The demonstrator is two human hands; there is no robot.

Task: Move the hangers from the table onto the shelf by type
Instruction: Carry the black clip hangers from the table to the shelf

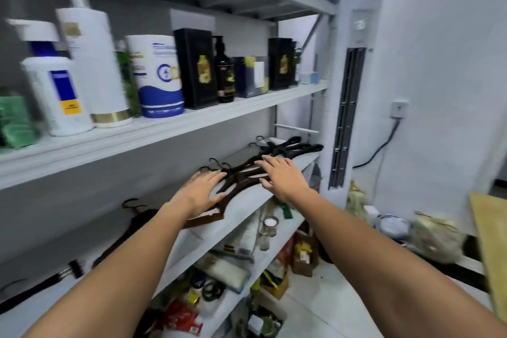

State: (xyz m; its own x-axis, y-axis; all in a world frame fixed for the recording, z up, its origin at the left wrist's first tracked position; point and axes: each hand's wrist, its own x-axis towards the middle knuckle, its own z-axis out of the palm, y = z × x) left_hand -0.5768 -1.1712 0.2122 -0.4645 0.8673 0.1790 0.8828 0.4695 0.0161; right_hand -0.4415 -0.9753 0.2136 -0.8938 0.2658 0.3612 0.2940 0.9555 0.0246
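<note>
A stack of dark brown hangers (241,180) lies flat on the middle board of the grey shelf (247,203), hooks pointing to the back wall. My left hand (201,192) rests on the stack's left end with straight fingers. My right hand (282,177) lies flat over its right end, fingers spread. A second pile of black hangers (290,147) sits farther right on the same board. Another dark hanger (134,217) lies to the left, partly hidden behind my left forearm.
The board above carries bottles (90,63), a blue-white tub (160,77) and black boxes (196,68). Lower boards hold jars, packets and boxes. A tall white air conditioner (351,90) stands right of the shelf. Bags lie on the floor by the wall.
</note>
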